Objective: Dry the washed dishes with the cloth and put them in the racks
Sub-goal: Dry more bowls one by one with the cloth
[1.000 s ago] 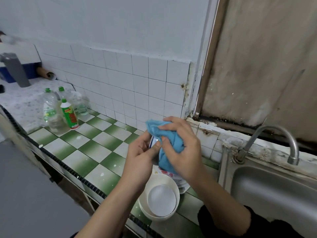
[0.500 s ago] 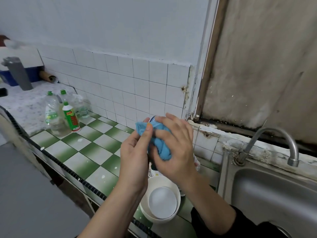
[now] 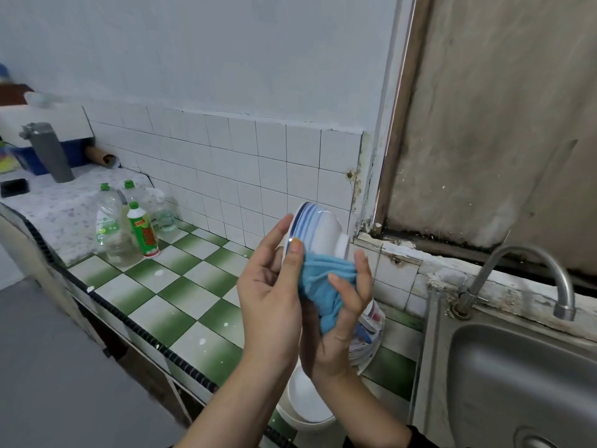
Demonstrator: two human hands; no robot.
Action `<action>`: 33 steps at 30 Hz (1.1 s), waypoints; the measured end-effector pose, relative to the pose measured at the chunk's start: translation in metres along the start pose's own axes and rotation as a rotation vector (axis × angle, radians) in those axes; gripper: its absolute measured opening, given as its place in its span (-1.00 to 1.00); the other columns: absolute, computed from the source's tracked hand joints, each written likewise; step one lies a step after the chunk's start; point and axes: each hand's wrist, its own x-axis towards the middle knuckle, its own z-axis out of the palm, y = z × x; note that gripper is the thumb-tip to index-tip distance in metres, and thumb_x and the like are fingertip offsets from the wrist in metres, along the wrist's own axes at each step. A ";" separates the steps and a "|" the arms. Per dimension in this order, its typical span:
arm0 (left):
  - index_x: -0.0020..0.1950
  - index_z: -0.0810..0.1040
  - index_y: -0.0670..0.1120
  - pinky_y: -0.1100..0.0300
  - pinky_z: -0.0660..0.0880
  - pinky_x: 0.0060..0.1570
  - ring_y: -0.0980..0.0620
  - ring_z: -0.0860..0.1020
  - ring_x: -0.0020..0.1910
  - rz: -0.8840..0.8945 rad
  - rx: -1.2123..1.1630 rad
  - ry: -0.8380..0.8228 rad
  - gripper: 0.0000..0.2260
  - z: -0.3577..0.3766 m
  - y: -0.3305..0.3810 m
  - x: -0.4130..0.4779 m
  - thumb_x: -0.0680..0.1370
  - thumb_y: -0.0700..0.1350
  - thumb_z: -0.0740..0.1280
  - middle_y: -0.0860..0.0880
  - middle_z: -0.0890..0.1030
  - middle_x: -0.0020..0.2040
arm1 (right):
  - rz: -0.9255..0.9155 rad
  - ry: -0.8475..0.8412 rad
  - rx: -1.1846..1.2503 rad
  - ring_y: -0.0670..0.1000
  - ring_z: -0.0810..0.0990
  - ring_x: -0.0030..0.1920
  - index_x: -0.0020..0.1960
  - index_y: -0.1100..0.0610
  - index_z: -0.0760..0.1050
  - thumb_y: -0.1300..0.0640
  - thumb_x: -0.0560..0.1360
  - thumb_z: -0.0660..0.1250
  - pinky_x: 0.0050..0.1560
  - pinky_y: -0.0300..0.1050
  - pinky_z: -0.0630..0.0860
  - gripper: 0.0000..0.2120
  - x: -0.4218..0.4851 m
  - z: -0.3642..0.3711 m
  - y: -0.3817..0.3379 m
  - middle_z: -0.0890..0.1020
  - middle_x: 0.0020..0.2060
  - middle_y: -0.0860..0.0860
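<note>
Striped bowl: white with blue bands (image 3: 318, 229), held in the air above the worktop and tipped on its side, mouth facing left, foot facing right.
Left hand: (image 3: 269, 295) pinches the bowl's rim; thumb flat on the outer wall, fingers straight and close together on the mouth side.
Right hand: (image 3: 339, 321) fingers and thumb curled round the bunched cloth.
Cloth: blue (image 3: 323, 286), pressed against the bowl's lower outer wall.
Worktop: green-and-white tiles (image 3: 155, 286).
White bowls: nested (image 3: 307, 405), on the worktop edge under the wrists, partly hidden.
Plates: patterned stack (image 3: 370, 331), just beside the sink.
Sink: steel (image 3: 517, 383), at right, under the tap (image 3: 529, 273).
Bottles: upright group (image 3: 129, 227), near the wall, well apart from the hands.
</note>
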 end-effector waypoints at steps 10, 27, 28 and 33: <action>0.12 0.47 0.02 0.33 0.54 -0.31 0.18 0.61 -0.29 0.024 0.005 0.079 -0.83 -0.010 -0.004 0.007 0.63 -0.22 0.18 0.05 0.67 -0.28 | 0.479 -0.002 0.208 -0.11 0.51 0.30 0.05 -0.11 0.55 -0.09 0.44 0.28 0.33 -0.11 0.46 -0.78 0.054 -0.007 -0.027 0.55 0.27 -0.02; 0.33 0.49 -0.16 -0.06 0.56 0.15 -0.07 0.63 0.10 -0.321 -0.236 0.215 -0.73 -0.025 -0.012 0.031 0.67 -0.18 0.14 -0.14 0.62 0.20 | 0.199 -0.105 0.078 0.10 0.28 0.49 0.26 0.04 0.43 0.08 0.57 0.23 0.43 -0.01 0.28 -0.73 0.019 0.001 -0.019 0.29 0.48 0.08; 0.35 0.47 -0.17 -0.12 0.50 0.22 -0.11 0.58 0.20 -0.339 -0.229 0.220 -0.72 -0.028 -0.014 0.031 0.66 -0.17 0.15 -0.15 0.59 0.26 | 0.354 -0.044 0.165 0.02 0.32 0.47 0.25 0.01 0.44 0.06 0.55 0.23 0.41 -0.09 0.30 -0.72 0.017 0.001 -0.021 0.34 0.46 0.04; 0.26 0.54 -0.16 0.06 0.61 0.03 -0.02 0.63 0.10 -0.306 -0.124 0.141 -0.76 -0.043 -0.020 0.027 0.64 -0.17 0.18 -0.05 0.66 0.14 | 0.924 0.102 0.376 -0.10 0.62 -0.11 0.01 0.00 0.59 0.13 0.55 0.26 -0.10 -0.19 0.53 -0.86 0.046 -0.007 -0.022 0.67 -0.13 -0.09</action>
